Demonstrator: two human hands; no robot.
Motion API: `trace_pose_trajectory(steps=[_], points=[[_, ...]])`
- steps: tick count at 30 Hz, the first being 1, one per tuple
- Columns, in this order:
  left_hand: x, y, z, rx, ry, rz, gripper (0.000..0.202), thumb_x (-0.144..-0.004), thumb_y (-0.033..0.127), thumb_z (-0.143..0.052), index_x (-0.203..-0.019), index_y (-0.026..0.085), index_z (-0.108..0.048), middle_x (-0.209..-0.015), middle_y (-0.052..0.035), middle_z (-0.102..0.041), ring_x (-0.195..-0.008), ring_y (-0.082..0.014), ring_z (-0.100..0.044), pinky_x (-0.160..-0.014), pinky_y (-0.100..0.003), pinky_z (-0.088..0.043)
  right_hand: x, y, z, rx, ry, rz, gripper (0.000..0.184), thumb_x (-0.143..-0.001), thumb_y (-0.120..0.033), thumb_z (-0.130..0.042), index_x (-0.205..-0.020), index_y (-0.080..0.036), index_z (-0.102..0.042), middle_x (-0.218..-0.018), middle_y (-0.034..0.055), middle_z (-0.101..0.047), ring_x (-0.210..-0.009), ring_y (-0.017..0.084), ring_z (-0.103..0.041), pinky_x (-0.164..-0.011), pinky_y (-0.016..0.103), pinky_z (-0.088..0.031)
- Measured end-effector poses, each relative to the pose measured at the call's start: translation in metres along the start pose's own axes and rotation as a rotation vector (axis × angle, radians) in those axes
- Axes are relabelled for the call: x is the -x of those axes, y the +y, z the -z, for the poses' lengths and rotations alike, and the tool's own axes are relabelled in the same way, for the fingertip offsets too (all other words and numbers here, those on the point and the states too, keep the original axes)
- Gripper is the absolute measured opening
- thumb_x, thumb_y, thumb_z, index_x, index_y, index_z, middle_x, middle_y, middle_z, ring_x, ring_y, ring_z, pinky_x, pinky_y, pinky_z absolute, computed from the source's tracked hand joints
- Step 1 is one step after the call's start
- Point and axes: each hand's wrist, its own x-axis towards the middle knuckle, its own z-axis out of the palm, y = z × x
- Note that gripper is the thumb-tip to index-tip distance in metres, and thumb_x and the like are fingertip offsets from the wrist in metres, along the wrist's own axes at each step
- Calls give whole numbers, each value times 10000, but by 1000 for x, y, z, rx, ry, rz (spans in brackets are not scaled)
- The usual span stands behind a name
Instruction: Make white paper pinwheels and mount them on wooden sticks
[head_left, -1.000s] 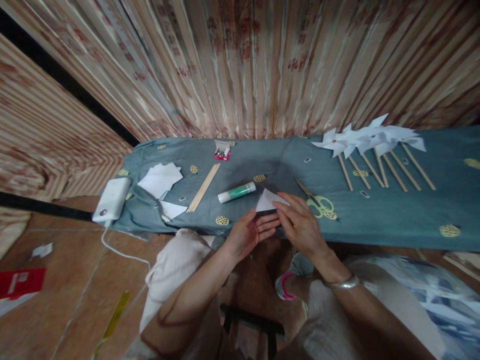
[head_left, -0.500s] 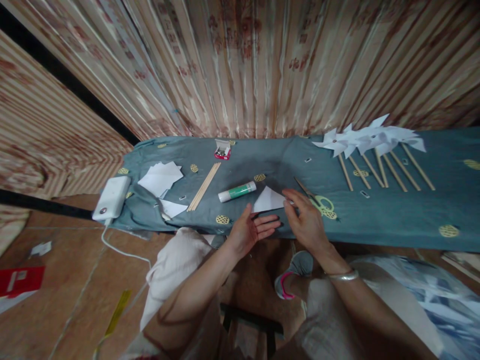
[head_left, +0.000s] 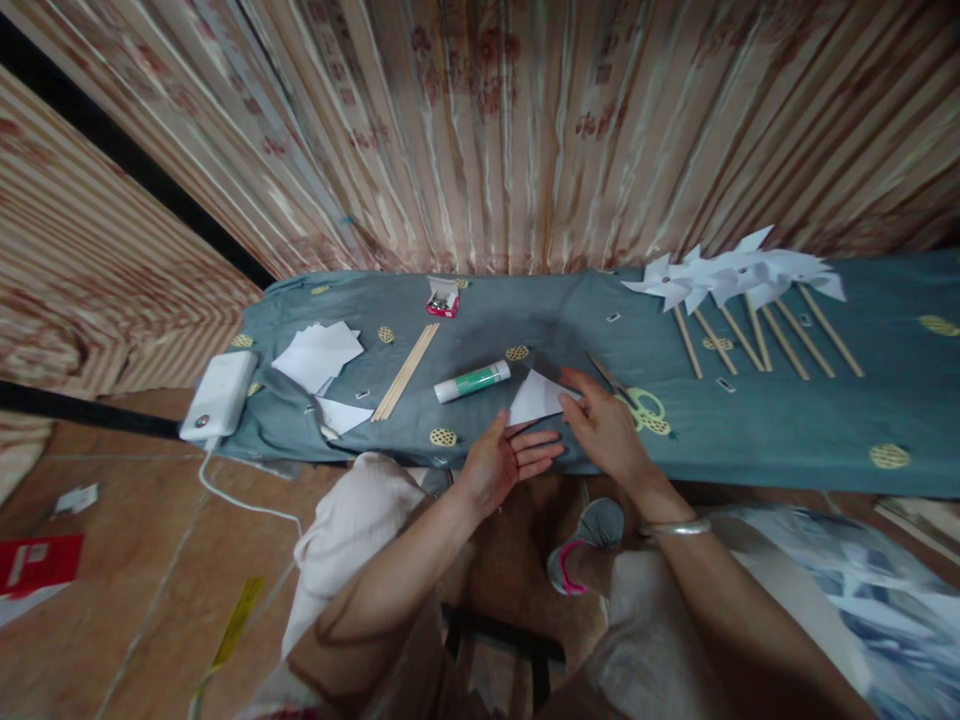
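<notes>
A white piece of paper (head_left: 534, 396), folded to a triangle-like shape, is at the middle of the table's near side. My right hand (head_left: 606, 425) has its thumb and index finger closed on the paper's right corner. Palm up, my left hand (head_left: 501, 462) lies at the near left corner, fingers stretched out and thumb close to the paper's edge; whether it touches is unclear. A green and white glue stick (head_left: 472, 381) lies just left of the paper. Scissors with yellow-green handles (head_left: 646, 408) rest beyond my right hand.
Wooden sticks (head_left: 406, 372) and a stack of white paper (head_left: 315, 355) lie to the left, with a small red box of metal pins (head_left: 442, 298) behind. Several paper pinwheels (head_left: 739, 275) on sticks lie at right. A white power bank (head_left: 219, 396) with a cable sits at the left edge.
My right hand has shifted slightly left, and its fingers have closed further over the paper's right corner. My left hand stays nearly where it was, palm up.
</notes>
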Motion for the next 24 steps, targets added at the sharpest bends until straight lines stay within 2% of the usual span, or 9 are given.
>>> trace_pose_trajectory(steps=[5,9,14,18,22,24], points=[[0,-1,0,14,-8,-1,508,-992,415,-291,-1115,44,-616,-1030,-209,-716,-823,-224,-722,-744,-288,-519,-1,0,-1,-82,27,2,399,-898,-333,-475,-1238,-158,-589,-1132,141,-711,-961,267,-700,-904,451,-523],[0,-2,0,12,-17,12,458,-987,356,-317,-1022,48,-654,-1049,-216,-710,-839,-213,-719,-776,-281,-517,-2,3,-2,-246,58,-23,372,-893,-384,-514,-1191,-179,-601,-1065,121,-720,-891,238,-705,-846,428,-546],[3,-4,-3,-70,5,-22,248,-936,224,-473,-906,93,-682,-949,-148,-740,-795,-183,-720,-743,-259,-523,-4,-3,2,-494,112,-120,416,-840,-471,-602,-1129,-172,-600,-882,75,-730,-777,200,-698,-746,359,-558],[5,-6,-6,-108,42,-52,160,-884,176,-577,-821,97,-702,-851,-109,-744,-734,-149,-712,-687,-220,-519,-5,-13,10,-602,145,-189,437,-758,-503,-686,-1038,-172,-627,-785,53,-733,-740,189,-686,-703,320,-548],[1,-6,-4,-125,109,-160,106,-824,157,-656,-768,92,-717,-749,-80,-731,-649,-121,-681,-637,-203,-508,-5,-12,12,-692,97,-229,553,-656,-496,-775,-1082,-187,-605,-792,35,-727,-708,179,-672,-656,307,-548],[-1,-5,-3,-140,132,-226,98,-760,192,-736,-758,95,-725,-727,-69,-728,-620,-118,-659,-619,-209,-500,-5,-8,11,-711,91,-219,601,-621,-478,-805,-1109,-198,-592,-895,53,-727,-736,172,-670,-689,316,-559]])
